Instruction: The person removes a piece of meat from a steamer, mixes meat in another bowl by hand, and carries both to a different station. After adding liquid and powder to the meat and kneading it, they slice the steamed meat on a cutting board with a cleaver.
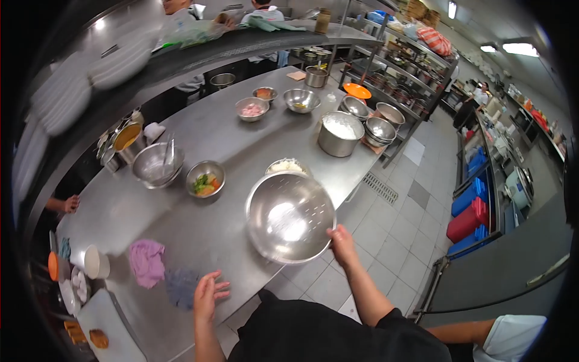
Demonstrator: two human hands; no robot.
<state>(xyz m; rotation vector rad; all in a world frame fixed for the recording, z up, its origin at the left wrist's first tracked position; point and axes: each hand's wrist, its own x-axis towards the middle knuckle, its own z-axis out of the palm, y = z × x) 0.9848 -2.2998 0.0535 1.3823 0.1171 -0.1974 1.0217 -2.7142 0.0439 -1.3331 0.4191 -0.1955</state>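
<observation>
The right hand [342, 244] grips the rim of a large steel mixing bowl [289, 216], fingers closed over its edge, holding it tilted above the near edge of the steel counter [205, 229] so its empty inside faces the camera. The left hand [207, 295] is open with fingers spread, holding nothing, just over the counter's near edge beside a dark blue cloth [181, 285] and a purple cloth [146, 262]. Directly behind the tilted bowl a bowl of white rice [284, 165] sits partly hidden. Further in stand a small bowl of chopped vegetables [205, 178] and a bowl with tongs [158, 164]. A pot of rice [339, 133] stands by the counter's right edge.
</observation>
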